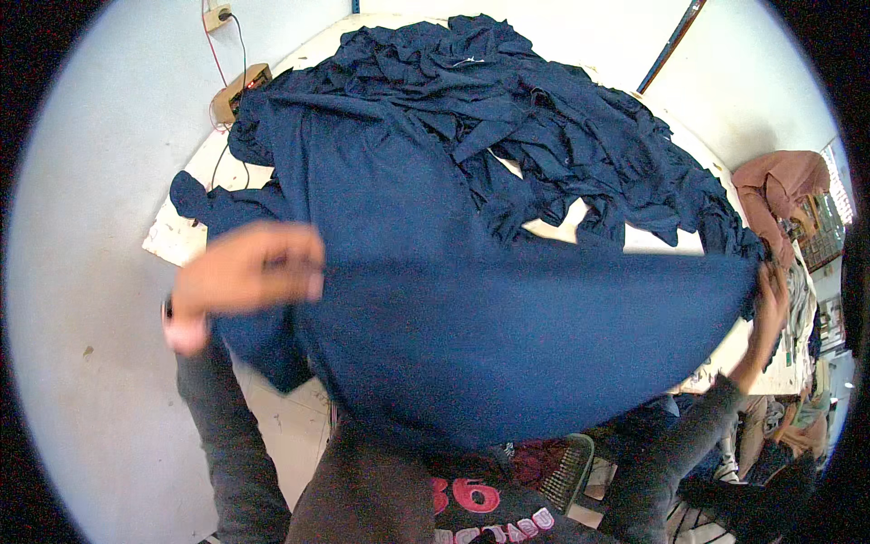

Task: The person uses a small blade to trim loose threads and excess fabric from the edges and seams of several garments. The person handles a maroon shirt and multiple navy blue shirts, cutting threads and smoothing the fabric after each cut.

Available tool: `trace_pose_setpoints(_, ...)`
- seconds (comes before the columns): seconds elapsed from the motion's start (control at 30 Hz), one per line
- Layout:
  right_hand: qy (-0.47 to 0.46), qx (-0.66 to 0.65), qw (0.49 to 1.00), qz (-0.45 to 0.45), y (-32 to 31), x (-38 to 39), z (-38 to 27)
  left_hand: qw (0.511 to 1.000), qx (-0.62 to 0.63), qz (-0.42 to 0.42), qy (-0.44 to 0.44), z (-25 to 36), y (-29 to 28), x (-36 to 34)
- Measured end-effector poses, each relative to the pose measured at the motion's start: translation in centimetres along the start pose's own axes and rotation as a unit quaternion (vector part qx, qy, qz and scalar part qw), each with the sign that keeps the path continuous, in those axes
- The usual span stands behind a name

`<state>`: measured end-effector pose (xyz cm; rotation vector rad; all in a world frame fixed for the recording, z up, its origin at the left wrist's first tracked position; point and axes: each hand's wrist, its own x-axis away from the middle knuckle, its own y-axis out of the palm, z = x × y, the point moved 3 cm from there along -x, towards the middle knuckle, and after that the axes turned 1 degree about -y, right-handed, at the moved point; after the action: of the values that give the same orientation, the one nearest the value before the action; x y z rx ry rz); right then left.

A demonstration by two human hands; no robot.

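Note:
A wide piece of navy cloth (507,335) is stretched between my two hands in front of my lap, its upper edge nearly straight. My left hand (249,272), smeared by motion, has curled fingers at the left end of that edge and seems to pinch it. At the far right, my right hand (770,308) grips the other end, with part of its fingers hidden by the cloth. Behind the stretched piece, a large heap of crumpled navy cloth (544,118) covers much of the pale table (172,231).
A brown box with wires (243,91) sits at the table's back left, below a wall socket (217,16). Brown cloth (784,186) lies at the right. Below the table is a green-rimmed basket (575,467). A white wall (100,272) closes off the left side.

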<state>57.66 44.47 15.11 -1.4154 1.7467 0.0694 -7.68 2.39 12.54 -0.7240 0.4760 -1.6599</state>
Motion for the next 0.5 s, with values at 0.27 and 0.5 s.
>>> trace_pose_setpoints(0.27, -0.015, 0.221, 0.975, 0.001, 14.3, 6.1, -14.6, 0.813, -0.353, 0.438, 0.149, 3.3, -2.8, -8.2)
trace_pose_setpoints(0.5, 0.061, -0.210, 0.889, -0.403, 22.5, 23.3, -26.0, 0.923, -0.124, 0.344, 0.120, 6.2, 11.7, -8.4)
